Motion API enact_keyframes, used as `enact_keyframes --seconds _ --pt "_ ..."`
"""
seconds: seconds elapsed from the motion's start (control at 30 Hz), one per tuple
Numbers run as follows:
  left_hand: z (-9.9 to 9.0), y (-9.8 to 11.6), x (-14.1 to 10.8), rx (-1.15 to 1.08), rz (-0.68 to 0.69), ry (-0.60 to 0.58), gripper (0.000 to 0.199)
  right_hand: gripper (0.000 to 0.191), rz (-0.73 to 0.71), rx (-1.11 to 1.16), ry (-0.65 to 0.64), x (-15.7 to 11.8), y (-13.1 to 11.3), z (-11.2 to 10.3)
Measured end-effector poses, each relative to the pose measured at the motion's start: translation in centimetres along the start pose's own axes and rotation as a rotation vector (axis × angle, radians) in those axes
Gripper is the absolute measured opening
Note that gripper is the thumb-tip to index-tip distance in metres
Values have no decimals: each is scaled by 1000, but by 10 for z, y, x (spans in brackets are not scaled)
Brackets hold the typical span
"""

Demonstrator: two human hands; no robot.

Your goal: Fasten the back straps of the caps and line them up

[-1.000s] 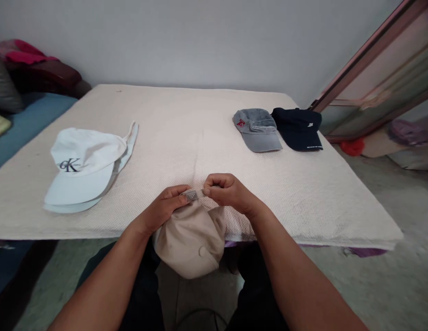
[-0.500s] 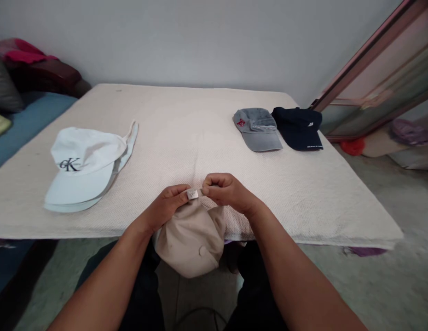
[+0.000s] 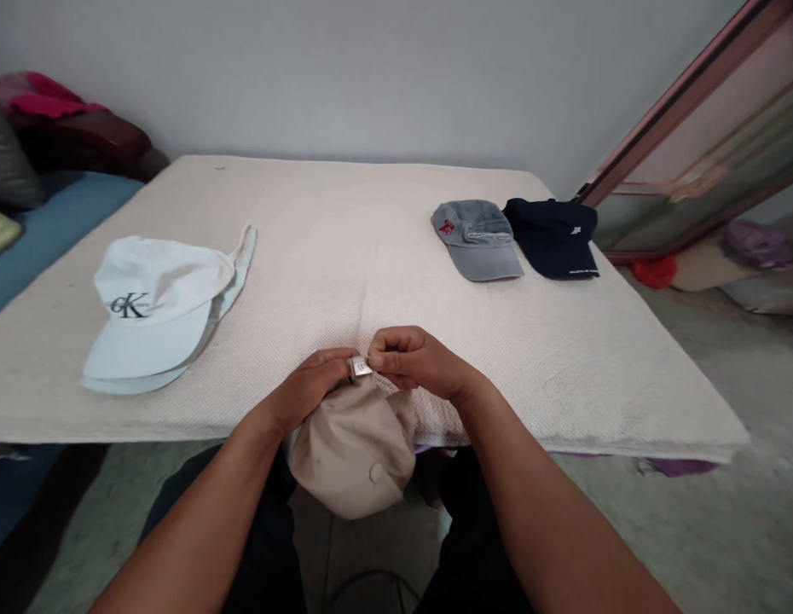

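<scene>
One cream-covered table is carrying one white cap at left, a second brim showing beneath its own, with one navy cap and one grey cap sitting side by side at far right. One beige cap is hanging at the near edge, below two hands; its long axis is running from the table toward the person, crown pointing lapward, brim hidden. Its plain, soft cloth is creasing and sagging. The left hand is gripping the band narrowly; the right hand is pinching beside it, whatever lies between its fingertips staying hidden. Between the hands, one pale, shiny buckle is showing; on the crown, one round matching button is facing up.
</scene>
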State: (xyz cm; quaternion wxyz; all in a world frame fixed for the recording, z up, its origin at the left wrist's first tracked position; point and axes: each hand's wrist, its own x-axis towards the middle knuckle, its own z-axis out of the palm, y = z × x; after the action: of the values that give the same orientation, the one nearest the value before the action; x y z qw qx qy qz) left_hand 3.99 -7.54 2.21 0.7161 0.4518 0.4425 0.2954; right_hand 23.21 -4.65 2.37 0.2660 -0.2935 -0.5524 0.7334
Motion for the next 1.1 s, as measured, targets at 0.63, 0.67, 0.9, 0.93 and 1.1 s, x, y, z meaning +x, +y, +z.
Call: enact_keyframes --seconds 0.63,0.67,0.9,0.93,1.1 --pt "-1 -5 -2 -190 -37 -33 21 21 -137 49 22 2 5 3" --pt "-2 -5 -2 -178 -33 -37 22 21 -133 40 36 2 5 3" --pt "1 -4 -3 -92 -2 -53 35 14 -157 -57 187 4 4 9" --pt "2 -3 -3 -80 2 -34 33 13 -161 -76 201 5 4 9" --pt "6 -2 -4 -132 -19 4 22 17 -119 -47 183 4 5 7"
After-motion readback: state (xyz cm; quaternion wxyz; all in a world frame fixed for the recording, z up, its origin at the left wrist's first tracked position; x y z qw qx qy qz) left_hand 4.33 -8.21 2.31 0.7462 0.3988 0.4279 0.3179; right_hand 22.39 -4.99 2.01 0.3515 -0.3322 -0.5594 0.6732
